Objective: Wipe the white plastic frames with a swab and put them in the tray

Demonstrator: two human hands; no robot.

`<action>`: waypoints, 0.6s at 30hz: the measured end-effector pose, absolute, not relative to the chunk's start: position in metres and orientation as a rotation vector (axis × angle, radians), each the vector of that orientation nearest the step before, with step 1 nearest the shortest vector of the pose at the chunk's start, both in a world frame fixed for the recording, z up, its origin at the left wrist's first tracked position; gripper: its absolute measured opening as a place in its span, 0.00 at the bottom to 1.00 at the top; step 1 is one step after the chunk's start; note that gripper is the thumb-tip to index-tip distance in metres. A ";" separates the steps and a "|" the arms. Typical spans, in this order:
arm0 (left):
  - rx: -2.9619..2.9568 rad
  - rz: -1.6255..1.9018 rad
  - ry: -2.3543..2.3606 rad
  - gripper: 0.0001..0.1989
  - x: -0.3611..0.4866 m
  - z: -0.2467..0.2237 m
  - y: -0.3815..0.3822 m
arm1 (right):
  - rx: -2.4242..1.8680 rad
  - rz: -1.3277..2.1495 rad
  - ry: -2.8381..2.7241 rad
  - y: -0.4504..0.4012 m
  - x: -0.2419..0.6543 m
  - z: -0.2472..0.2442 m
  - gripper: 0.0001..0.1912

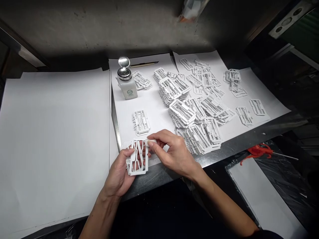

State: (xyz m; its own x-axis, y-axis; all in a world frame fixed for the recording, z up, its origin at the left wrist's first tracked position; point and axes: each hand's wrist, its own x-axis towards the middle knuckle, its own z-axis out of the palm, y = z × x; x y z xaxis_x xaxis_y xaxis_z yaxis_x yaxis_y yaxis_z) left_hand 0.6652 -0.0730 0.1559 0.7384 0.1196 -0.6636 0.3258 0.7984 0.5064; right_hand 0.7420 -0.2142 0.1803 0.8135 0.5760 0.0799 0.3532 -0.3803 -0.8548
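Two bare hands are engaged on one white plastic lattice frame [138, 172], held just above the near edge of a stainless steel surface [231, 152]. The left hand [119, 176] cradles the frame from beneath, fingers curled closed around it. The right hand [175, 156] is clamped on the frame's upper right edge, with thumb and forefinger pressed together there.

Judged from this grip, the step in hand is close work at that one edge. The position calls for a steady left-hand hold while the right hand works there.

A low stack of similar white frames [141, 122] lies beyond the hands on a white paper sheet [149, 106]. A large loose heap of white frames [191, 113] spreads to its right. Further back stand a white bottle with a silver metal pump top [128, 88] and a slim tan stick [144, 64]. A broad blank white paper sheet [54, 142] lies to the left.

The frame's underside and part of the left palm are hidden. It cannot be determined whether the held item is a single frame or several layered ones, nor what the right fingertips press on. A red-handled tool [258, 151] at right is only partly legible.
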 end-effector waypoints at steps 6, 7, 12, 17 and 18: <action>0.625 -0.089 0.744 0.14 0.667 0.155 -0.073 | -1.977 0.424 -0.755 -0.220 0.722 0.176 0.09; 0.632 -0.096 0.750 0.14 0.667 0.154 -0.072 | -1.957 0.467 -0.772 -0.223 0.717 0.176 0.09; 0.641 -0.111 0.777 0.14 0.667 0.153 -0.068 | -1.880 0.651 -0.768 -0.239 0.702 0.181 0.07; 0.645 -0.108 0.764 0.14 0.667 0.154 -0.067 | -1.869 0.613 -0.686 -0.238 0.707 0.181 0.07; 0.642 -0.106 0.750 0.14 0.667 0.154 -0.067 | -1.860 0.616 -0.688 -0.236 0.708 0.181 0.07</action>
State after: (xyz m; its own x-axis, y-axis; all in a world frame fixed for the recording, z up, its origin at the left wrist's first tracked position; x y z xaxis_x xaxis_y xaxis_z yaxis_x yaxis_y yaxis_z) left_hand 0.6670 -0.0668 0.1545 0.7360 0.1320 -0.6640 0.3109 0.8053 0.5047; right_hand 0.7078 -0.2357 0.1814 0.7064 0.7000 -0.1047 0.1810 -0.3217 -0.9294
